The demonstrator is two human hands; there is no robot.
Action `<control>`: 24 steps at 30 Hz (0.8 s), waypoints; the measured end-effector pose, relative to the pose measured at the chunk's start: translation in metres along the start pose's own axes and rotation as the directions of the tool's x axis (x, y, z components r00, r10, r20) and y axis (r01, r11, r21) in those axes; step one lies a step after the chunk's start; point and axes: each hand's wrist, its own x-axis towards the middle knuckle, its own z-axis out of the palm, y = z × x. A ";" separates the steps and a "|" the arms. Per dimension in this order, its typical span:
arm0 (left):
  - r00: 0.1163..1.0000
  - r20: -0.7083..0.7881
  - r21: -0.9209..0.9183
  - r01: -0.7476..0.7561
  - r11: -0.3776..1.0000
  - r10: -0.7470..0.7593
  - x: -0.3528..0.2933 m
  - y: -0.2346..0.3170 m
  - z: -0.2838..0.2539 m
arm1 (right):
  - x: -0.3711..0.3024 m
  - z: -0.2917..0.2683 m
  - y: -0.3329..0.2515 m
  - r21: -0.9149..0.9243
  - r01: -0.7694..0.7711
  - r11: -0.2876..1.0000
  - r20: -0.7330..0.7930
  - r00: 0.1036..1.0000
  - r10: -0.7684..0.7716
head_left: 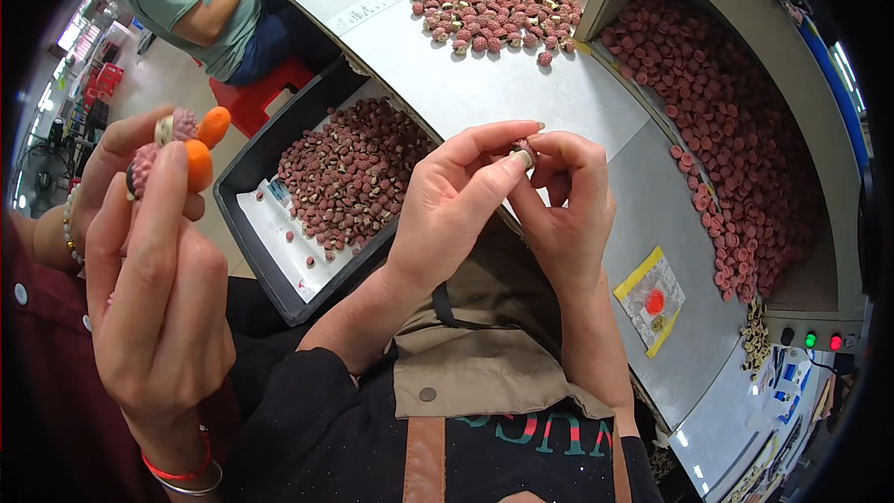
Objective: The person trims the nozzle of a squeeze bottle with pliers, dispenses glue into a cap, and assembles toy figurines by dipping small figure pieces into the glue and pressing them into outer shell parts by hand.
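Note:
In front of my chest, my left hand (456, 196) and my right hand (570, 200) meet at their fingertips, both closed in a pinch. Between them is a small, round, bumpy pink piece with a pale side (524, 156); the fingers cover most of it. At the left, another person's two hands (163, 289) hold two similar pink and cream pieces (142, 170). Orange finger covers (199, 166) sit on two of that person's fingertips.
A black tray (250, 251) of pink pieces is left of my arms. More lie in a pile (498, 11) on the white table (559, 98). A grey machine bin (847, 224) at right holds pink caps (726, 130). A plastic bag (650, 300) lies nearby. Someone sits on a red stool (251, 102).

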 end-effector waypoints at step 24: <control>0.574 0.425 0.813 -0.582 -0.016 0.700 0.012 -0.012 -0.018 | -0.001 -0.003 -0.002 0.080 -0.132 0.988 0.030 0.991 0.130</control>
